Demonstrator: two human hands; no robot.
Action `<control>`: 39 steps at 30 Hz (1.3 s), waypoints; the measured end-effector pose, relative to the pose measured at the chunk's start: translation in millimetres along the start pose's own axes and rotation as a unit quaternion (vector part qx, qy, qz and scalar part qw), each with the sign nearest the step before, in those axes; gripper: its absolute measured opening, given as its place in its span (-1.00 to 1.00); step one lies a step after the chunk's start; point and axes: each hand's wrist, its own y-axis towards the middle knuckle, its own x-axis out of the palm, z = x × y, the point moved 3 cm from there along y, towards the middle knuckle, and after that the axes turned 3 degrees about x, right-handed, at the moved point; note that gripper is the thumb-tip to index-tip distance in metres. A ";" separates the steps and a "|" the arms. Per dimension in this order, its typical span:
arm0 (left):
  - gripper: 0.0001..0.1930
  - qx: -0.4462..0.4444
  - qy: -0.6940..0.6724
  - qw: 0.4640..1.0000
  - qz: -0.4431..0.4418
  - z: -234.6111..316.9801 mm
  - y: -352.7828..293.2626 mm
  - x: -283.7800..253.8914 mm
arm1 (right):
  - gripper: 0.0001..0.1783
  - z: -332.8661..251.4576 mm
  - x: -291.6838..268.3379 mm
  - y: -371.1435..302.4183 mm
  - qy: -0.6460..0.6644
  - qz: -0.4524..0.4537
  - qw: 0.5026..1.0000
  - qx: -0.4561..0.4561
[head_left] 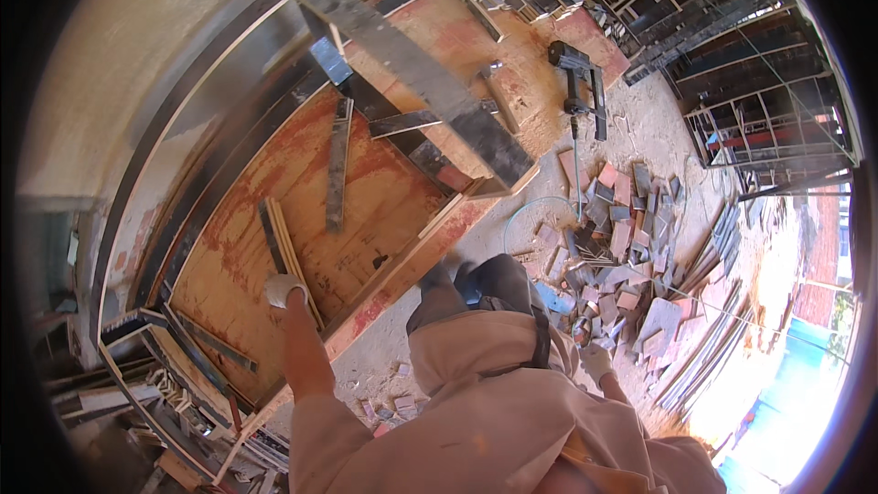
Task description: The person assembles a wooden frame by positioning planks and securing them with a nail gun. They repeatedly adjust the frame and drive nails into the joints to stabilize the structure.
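Note:
My left hand (285,290), in a white glove, is closed at the near end of a dark-edged wooden strip (274,238) on the worktable (384,187). Pale strips lie beside it, side by side and slanting across the board. Down at my right side is my right hand (596,361), also gloved in white. Its fingers look curled around a small object (582,331) with a rounded, metallic look; its kind I cannot make out. A large rectangular frame of dark-faced boards (425,69) stands on edge over the table's far and left part.
Loose boards (338,165) and a hammer (498,96) lie on the worktable. A black nail gun (581,82) with a hose rests at the far right. Wood offcuts (622,229) are heaped on the floor to my right, beside long strips (704,348). Racks (759,82) stand beyond.

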 end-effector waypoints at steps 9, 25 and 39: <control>-0.30 0.618 -0.043 0.769 0.160 311.8 -123.7 62.0 | -0.58 -223.9 -61.2 168.3 -0.170 0.025 0.955 -0.242; -0.64 0.532 0.043 0.846 0.017 407.9 -169.1 -4.8 | 0.08 -534.3 -127.5 482.4 -0.150 0.296 0.875 -0.352; -0.72 0.434 -0.393 0.811 0.012 275.3 -198.6 -58.6 | -0.79 -580.0 -167.7 461.3 0.205 -0.059 0.968 -0.133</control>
